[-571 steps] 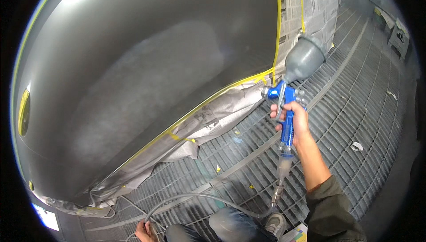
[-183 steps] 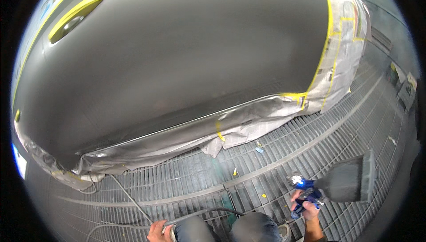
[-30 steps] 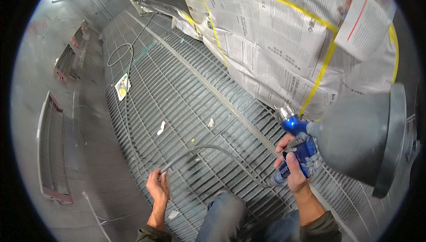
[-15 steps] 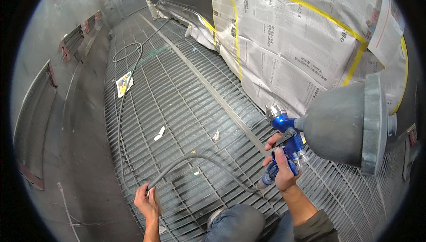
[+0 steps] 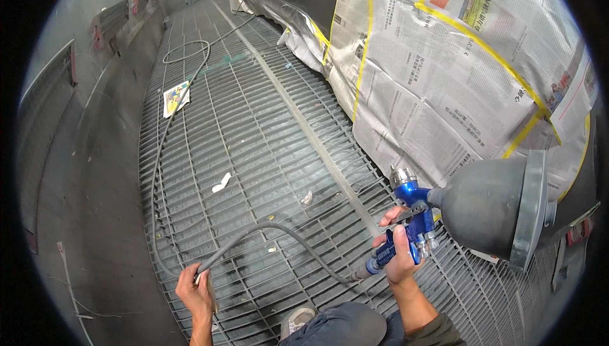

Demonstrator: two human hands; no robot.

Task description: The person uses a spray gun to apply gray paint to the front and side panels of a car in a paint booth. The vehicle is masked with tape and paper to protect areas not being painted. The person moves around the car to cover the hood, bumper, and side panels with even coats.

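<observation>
My right hand [image 5: 399,254] is wrapped round the handle of a blue spray gun [image 5: 412,219], its fingers by the trigger. A large grey paint cup [image 5: 485,197] with a wide lid sits on the gun's right side, tilted over. The silver nozzle points up and away, close to the newspaper-covered panel. From the base of the handle a grey air hose [image 5: 279,227] arcs left over the floor. My left hand [image 5: 196,290] pinches that hose at the lower left, and the hose runs on from there up the grating.
Newspaper masking [image 5: 406,86] with yellow tape covers the large body on the right. Metal floor grating [image 5: 254,156] spreads below me, with paper scraps [image 5: 222,182] and a printed sheet [image 5: 174,98] on it. A grey wall [image 5: 95,175] with vents stands left. My bent knee [image 5: 346,327] is at the bottom.
The view has shifted, so the masked body shows farther right. The spray gun sits slightly lower in the picture, and my left hand slightly lower and left. Both hands keep their hold.
</observation>
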